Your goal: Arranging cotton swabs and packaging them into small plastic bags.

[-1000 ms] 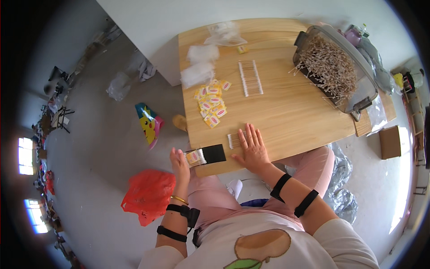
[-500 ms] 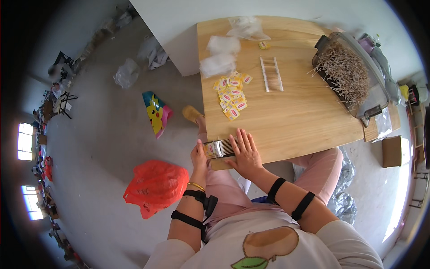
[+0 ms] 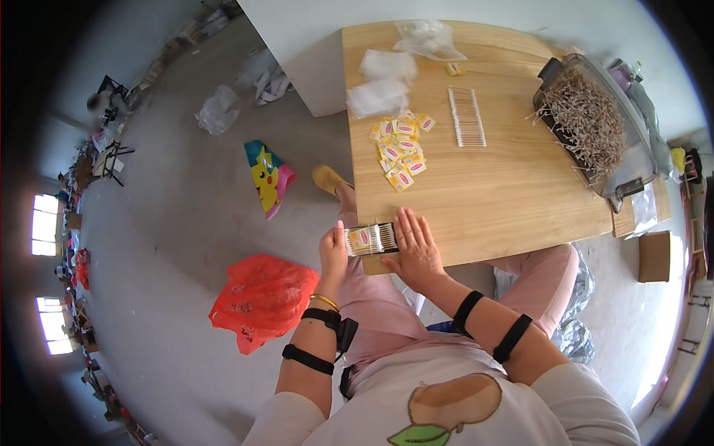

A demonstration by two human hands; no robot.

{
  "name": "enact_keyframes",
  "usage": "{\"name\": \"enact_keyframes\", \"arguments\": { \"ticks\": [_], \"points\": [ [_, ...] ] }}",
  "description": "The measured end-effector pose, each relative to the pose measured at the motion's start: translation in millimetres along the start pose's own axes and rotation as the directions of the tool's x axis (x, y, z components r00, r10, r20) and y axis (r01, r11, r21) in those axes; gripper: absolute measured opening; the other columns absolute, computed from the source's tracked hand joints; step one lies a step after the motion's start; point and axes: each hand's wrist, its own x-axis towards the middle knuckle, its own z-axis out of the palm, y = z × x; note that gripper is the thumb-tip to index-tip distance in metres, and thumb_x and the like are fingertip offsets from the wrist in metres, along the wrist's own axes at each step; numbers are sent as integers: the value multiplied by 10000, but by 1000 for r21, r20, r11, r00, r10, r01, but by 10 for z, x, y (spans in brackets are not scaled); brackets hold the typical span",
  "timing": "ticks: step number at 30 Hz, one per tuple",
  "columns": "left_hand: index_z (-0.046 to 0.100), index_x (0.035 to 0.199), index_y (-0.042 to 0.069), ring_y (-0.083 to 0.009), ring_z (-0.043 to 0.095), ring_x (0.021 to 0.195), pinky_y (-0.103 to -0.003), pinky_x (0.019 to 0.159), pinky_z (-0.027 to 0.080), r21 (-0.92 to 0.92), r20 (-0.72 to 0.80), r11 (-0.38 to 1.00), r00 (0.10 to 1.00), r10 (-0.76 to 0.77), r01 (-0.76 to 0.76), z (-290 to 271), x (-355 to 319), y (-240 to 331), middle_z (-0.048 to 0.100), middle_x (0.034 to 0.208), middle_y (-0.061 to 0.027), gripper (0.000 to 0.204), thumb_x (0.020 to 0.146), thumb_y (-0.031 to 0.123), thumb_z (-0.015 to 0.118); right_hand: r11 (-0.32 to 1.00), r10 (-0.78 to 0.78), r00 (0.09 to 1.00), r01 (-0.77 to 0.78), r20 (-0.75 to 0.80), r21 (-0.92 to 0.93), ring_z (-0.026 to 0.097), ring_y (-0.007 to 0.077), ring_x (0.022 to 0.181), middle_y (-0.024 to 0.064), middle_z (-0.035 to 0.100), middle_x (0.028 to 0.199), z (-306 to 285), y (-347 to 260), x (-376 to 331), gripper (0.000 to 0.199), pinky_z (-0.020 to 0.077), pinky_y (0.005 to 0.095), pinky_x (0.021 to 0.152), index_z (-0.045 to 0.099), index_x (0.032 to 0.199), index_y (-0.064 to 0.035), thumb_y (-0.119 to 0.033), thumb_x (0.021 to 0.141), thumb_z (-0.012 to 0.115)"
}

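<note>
Your left hand (image 3: 332, 251) grips one small clear packet (image 3: 372, 239) of white sticks with a yellow label, at the near left corner of the table (image 3: 506, 201); the packet sits at the table edge, between your two hands. Your right hand (image 3: 413, 250) lies open and flat, fingers spread, its edge touching the packet's right end but not closed on it. Farther up the table lies a loose heap of yellow labels (image 3: 400, 147), roughly a dozen, too overlapped to count exactly. Beside it to the right is one row of sticks (image 3: 467, 117) laid side by side. Three clear bags (image 3: 387, 78) sit at the far left part of the table. One clear bin (image 3: 591, 126) at the right edge holds a heap of sticks. On the floor you have one red bag (image 3: 260, 297), bulging, its contents not clear, and one colourful bag (image 3: 266, 177).
</note>
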Motion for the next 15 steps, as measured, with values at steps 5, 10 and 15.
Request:
{"name": "enact_keyframes", "arguments": {
  "ticks": [5,10,15],
  "points": [
    [556,790,-4,-111,435,694,-333,623,417,-18,-43,996,995,90,-90,175,12,6,509,699,-23,517,1100,397,454,998,21,998,-24,51,50,107,363,1572,238,182,1668,-40,-234,78,1010,93,502,1272,248,1559,102,-633,931,539],
    [616,818,-45,-201,548,682,-375,658,468,-7,-14,998,998,58,-58,69,30,-233,601,713,-120,580,1098,423,422,990,-43,999,47,-32,130,192,396,1541,256,236,1640,-68,-3,101,905,171,489,1260,295,1541,85,-548,956,571],
    [636,1040,-9,-190,605,814,-347,713,498,25,-107,999,994,-32,35,-249,124,-386,667,966,-126,500,1101,428,401,921,322,899,-224,-297,319,456,423,1325,247,443,1465,-430,1125,510,615,384,508,1126,475,1444,-65,-185,879,686]
  ]
}}
